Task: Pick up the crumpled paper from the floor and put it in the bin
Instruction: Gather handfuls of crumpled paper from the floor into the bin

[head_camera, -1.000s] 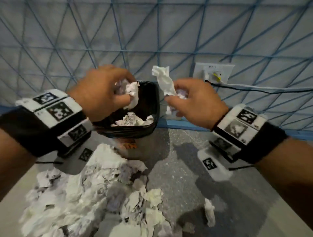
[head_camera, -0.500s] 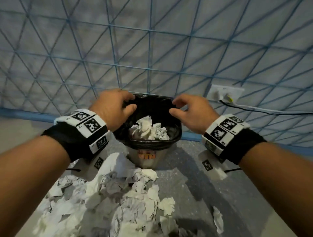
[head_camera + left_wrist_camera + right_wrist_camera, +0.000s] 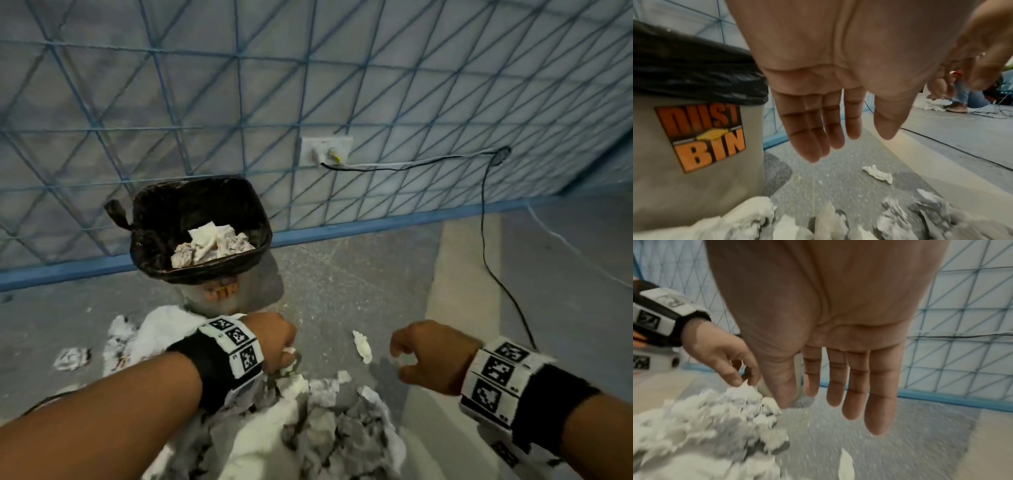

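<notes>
Head view: our left hand [image 3: 274, 342] touches the paper pile [image 3: 308, 428] in front of the bin [image 3: 202, 222], fingertips [image 3: 735, 381] on its top, nothing gripped; our right hand [image 3: 431, 356] hangs beside it, fingers straight and empty. Half a second ago both were at the bin's rim — now they're down at the pile.

— What's sitting along that wall [image 3: 394, 85]?

— A blue criss-cross grid is running over it, with a blue skirting strip [image 3: 376, 224] lying at its foot. A white socket plate [image 3: 326, 150] is hanging there, and a black cable [image 3: 493, 260] is trailing from it down across the speckled grey floor [image 3: 342, 291].

— Anyone else around?

— Somebody's legs [image 3: 960, 97] are showing far off, blurred.
</notes>
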Motion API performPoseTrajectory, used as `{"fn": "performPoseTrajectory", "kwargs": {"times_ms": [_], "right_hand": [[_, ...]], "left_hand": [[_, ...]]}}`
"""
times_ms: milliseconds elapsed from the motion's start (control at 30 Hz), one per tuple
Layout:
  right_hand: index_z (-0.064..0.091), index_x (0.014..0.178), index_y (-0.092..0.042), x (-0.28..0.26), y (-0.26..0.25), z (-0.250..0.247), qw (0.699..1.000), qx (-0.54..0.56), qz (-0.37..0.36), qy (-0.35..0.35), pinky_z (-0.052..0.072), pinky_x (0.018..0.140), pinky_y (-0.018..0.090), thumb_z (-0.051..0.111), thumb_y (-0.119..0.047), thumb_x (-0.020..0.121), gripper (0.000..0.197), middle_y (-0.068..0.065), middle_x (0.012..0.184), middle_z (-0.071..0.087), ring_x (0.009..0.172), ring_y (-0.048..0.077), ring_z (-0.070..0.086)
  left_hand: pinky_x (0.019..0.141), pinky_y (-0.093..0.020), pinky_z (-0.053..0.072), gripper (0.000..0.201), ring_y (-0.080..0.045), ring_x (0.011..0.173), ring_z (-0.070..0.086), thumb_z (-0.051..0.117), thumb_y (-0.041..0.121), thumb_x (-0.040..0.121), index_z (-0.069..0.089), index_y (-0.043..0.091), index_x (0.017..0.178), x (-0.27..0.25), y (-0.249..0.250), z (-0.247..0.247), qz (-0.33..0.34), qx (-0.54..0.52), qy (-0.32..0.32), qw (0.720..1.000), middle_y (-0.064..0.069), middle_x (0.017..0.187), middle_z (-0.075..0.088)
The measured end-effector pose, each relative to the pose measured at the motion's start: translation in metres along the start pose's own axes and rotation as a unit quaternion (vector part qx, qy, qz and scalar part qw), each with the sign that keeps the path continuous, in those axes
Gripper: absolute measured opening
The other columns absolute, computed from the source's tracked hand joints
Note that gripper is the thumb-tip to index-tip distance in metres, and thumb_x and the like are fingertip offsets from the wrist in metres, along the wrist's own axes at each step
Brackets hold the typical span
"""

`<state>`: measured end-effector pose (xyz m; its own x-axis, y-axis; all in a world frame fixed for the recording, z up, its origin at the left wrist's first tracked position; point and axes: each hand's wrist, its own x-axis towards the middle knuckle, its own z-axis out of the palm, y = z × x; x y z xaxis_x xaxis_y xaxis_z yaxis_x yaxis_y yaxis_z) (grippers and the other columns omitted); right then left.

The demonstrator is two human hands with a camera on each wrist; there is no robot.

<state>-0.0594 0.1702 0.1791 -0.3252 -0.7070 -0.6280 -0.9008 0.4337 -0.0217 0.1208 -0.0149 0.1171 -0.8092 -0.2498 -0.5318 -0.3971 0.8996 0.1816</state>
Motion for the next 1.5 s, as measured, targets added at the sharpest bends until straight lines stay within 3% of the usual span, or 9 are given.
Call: {"fn": "performPoseTrajectory", "kwargs": {"times_ms": [333,533,667,767,867,1000,1133,1333,1500], "right_hand": [[0.028,0.142,-0.027,0.023,0.06,0.111,0.997,0.048,-0.027,-0.052,0.041,0.104,0.035,0.071,-0.049,0.073,0.083,0.004,0.14,0.037,0.124,0.026,0.048],[0.022,0.142,-0.031,0.079,0.072,0.133,0.994,0.083,-0.069,-0.024,0.043,0.1,0.034,0.075,-0.052,0.066,0.095,0.007,0.148,0.022,0.122,0.03,0.05],[0.009,0.145,-0.034,0.108,0.066,0.154,0.991,0.061,-0.121,-0.021,0.042,0.104,0.04,0.077,-0.057,0.06,0.111,0.008,0.158,-0.004,0.129,0.035,0.045],[0.001,0.145,-0.04,0.127,0.056,0.166,0.989,0.057,-0.133,-0.027,0.04,0.106,0.038,0.079,-0.056,0.059,0.117,0.005,0.157,-0.021,0.134,0.032,0.039],[-0.002,0.145,-0.042,0.145,0.052,0.169,0.99,0.081,-0.111,-0.034,0.038,0.108,0.035,0.079,-0.05,0.061,0.117,-0.001,0.153,-0.032,0.138,0.028,0.033],[0.021,0.145,-0.027,0.15,0.05,0.177,0.989,0.1,-0.102,-0.023,0.037,0.106,0.031,0.076,-0.038,0.071,0.093,0.004,0.156,-0.001,0.132,0.028,0.04],[0.042,0.13,-0.017,0.144,0.045,0.184,0.99,0.102,-0.096,-0.026,0.04,0.099,0.031,0.066,-0.034,0.079,0.059,0.005,0.136,0.034,0.118,0.027,0.051],[0.053,0.121,-0.02,0.13,0.046,0.186,0.99,0.076,-0.113,-0.045,0.041,0.096,0.029,0.065,-0.034,0.079,0.046,0.006,0.126,0.049,0.118,0.024,0.049],[0.061,0.101,-0.027,0.107,0.045,0.118,0.983,0.047,-0.169,-0.048,0.043,0.078,0.025,0.065,-0.039,0.074,0.03,-0.005,0.099,0.055,0.097,0.016,0.055]], "left_hand": [[0.096,-0.044,0.047,0.081,-0.033,0.118,0.051,0.072,0.049,0.07,0.033,0.027,0.138,0.035,0.061,0.071,-0.037,-0.056,-0.104,0.992,-0.007,0.135,0.039],[0.112,-0.046,0.032,0.113,-0.038,0.139,0.028,0.08,0.039,0.069,0.002,0.027,0.149,0.063,0.092,0.108,-0.049,-0.048,-0.167,0.984,-0.01,0.158,-0.004],[0.098,-0.05,0.046,0.106,-0.042,0.123,0.047,0.086,0.031,0.059,0.016,0.032,0.139,0.079,0.1,0.133,-0.058,-0.057,-0.146,0.986,-0.011,0.155,-0.006],[0.098,-0.045,0.044,0.11,-0.042,0.126,0.045,0.084,0.022,0.065,0.009,0.031,0.144,0.084,0.101,0.144,-0.08,-0.076,-0.135,0.985,-0.008,0.157,-0.013],[0.092,-0.041,0.047,0.095,-0.04,0.116,0.054,0.077,0.023,0.072,0.014,0.031,0.143,0.092,0.101,0.147,-0.076,-0.1,-0.089,0.988,-0.009,0.155,0.002],[0.092,-0.038,0.045,0.058,-0.039,0.112,0.056,0.062,0.013,0.083,0.036,0.024,0.133,0.1,0.105,0.145,-0.104,-0.124,-0.093,0.982,-0.013,0.142,0.027],[0.092,-0.033,0.044,0.037,-0.034,0.112,0.055,0.06,0.014,0.083,0.048,0.024,0.117,0.093,0.102,0.149,-0.109,-0.142,-0.092,0.98,-0.009,0.129,0.04],[0.093,-0.034,0.045,0.041,-0.03,0.113,0.054,0.056,0.015,0.085,0.045,0.032,0.121,0.057,0.098,0.12,-0.088,-0.152,-0.034,0.984,-0.005,0.123,0.045],[0.089,-0.028,0.044,0.041,-0.02,0.107,0.053,0.059,0.025,0.085,0.045,0.034,0.123,0.001,0.067,0.055,-0.038,-0.161,0.073,0.984,0.001,0.119,0.047]]}}
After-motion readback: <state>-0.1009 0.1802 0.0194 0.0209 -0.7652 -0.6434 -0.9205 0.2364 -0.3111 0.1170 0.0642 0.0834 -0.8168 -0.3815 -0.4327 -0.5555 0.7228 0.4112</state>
